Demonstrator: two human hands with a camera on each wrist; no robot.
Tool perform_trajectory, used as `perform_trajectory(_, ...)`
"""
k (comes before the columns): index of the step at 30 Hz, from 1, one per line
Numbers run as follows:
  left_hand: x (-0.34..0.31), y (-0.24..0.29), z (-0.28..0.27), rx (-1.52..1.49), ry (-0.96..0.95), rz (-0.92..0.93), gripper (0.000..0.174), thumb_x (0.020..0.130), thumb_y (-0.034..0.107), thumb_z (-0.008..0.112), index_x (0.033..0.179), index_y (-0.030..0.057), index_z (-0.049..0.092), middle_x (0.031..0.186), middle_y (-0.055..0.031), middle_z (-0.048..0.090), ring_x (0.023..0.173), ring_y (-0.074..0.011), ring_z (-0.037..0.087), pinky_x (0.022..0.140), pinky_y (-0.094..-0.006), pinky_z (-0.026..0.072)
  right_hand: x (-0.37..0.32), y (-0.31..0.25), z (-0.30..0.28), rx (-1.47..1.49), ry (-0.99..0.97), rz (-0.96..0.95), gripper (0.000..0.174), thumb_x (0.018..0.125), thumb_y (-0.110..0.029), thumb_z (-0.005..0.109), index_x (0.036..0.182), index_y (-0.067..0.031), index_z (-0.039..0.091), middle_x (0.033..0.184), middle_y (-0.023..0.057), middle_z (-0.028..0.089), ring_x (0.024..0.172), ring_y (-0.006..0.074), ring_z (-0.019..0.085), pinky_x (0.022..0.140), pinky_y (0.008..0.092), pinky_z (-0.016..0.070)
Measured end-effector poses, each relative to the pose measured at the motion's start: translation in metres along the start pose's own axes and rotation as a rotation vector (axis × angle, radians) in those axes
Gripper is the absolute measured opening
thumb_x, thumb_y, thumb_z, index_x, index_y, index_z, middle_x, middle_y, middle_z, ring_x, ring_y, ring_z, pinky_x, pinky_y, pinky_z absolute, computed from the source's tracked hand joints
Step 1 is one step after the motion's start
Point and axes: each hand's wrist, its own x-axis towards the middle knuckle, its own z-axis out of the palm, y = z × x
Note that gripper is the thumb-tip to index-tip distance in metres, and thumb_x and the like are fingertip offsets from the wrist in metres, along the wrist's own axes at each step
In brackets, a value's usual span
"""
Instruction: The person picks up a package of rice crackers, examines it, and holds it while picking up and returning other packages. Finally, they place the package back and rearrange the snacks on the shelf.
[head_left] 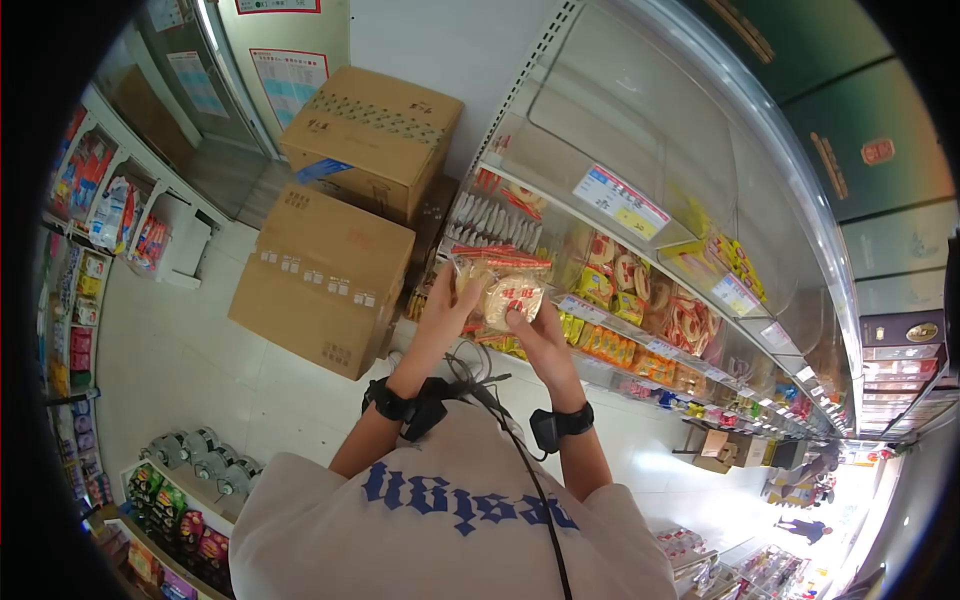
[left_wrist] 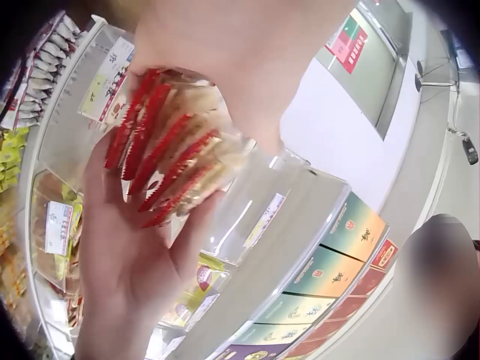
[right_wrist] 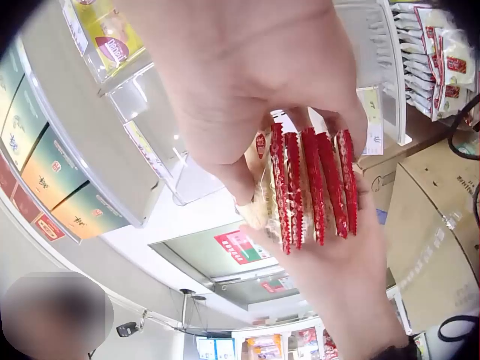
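Between my two hands is a row of several clear-wrapped rice cracker packets (head_left: 515, 298) with red crimped ends. My left hand (head_left: 448, 315) grips the row from the left side in the head view, fingers behind the wrappers. My right hand (head_left: 545, 347) holds it from the other side, thumb on the face of the front packet. In the left wrist view the red ends of the packets (left_wrist: 169, 161) fan out between both palms. The right wrist view shows the packets (right_wrist: 311, 184) standing side by side, my right hand (right_wrist: 262, 75) above and my left hand (right_wrist: 349, 255) below.
A shelf unit with clear bins runs along the right, with snack packets (head_left: 625, 275) and upright white sachets (head_left: 490, 220) in the bins. Two cardboard boxes (head_left: 320, 270) are stacked at the left. Water jugs (head_left: 205, 455) stand at lower left; black cables (head_left: 480, 385) hang by my wrists.
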Motion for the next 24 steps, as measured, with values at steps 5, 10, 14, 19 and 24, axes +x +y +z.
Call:
perform_trajectory(5,-0.007,0.02,0.008,-0.004,-0.038,-0.024,0.07,0.087,0.012,0.08,0.138,0.0026,0.032,0.124,-0.0116,0.06,0.11,-0.0158,0.062,0.091,-0.0296,0.0549,-0.002,0.021,0.026,-0.473,-0.007,-0.185,0.057,0.099,-0.009,0.064,0.146,0.0043,0.035,0.138,0.0154,0.053,0.127,0.0216,0.053,0.104,0.0362,0.0454)
perform_trajectory(10,-0.006,0.028,0.012,-0.06,-0.11,-0.101,0.069,0.088,0.016,0.08,0.138,0.0019,0.034,0.125,-0.0115,0.06,0.109,-0.015,0.063,0.088,-0.0279,0.0562,-0.007,0.006,0.024,-0.748,0.036,-0.205,0.064,0.098,-0.015,0.064,0.149,0.007,0.031,0.141,0.0245,0.048,0.13,0.031,0.051,0.107,0.0392,0.0416)
perform_trajectory(14,-0.007,0.021,0.024,-0.024,-0.085,-0.162,0.062,0.092,0.02,0.077,0.141,0.0028,0.042,0.124,-0.0092,0.062,0.108,-0.0143,0.063,0.09,-0.0291,0.0541,-0.008,0.012,0.001,-0.565,0.039,-0.242,0.074,0.097,-0.015,0.065,0.154,0.0066,0.023,0.147,0.0246,0.044,0.135,0.0311,0.048,0.109,0.0386,0.0402)
perform_trajectory(19,0.008,0.026,0.049,0.049,-0.115,-0.149,0.055,0.091,0.031,0.078,0.13,0.0017,0.053,0.114,-0.0074,0.067,0.098,-0.0123,0.066,0.083,-0.028,0.0544,0.001,0.003,-0.016,-0.012,0.026,-0.078,0.086,0.097,-0.012,0.069,0.158,0.0062,0.011,0.146,0.0178,0.046,0.131,0.0193,0.046,0.108,0.0328,0.0425)
perform_trajectory(24,0.038,0.02,0.081,0.305,-0.283,-0.113,0.055,0.093,0.041,0.074,0.126,-0.0006,0.058,0.113,-0.0084,0.068,0.099,-0.014,0.065,0.087,-0.0295,0.0527,0.002,0.015,-0.055,0.017,0.232,-0.138,0.086,0.089,-0.017,0.08,0.149,0.012,0.027,0.127,0.0142,0.061,0.11,0.0156,0.061,0.092,0.0299,0.0528)
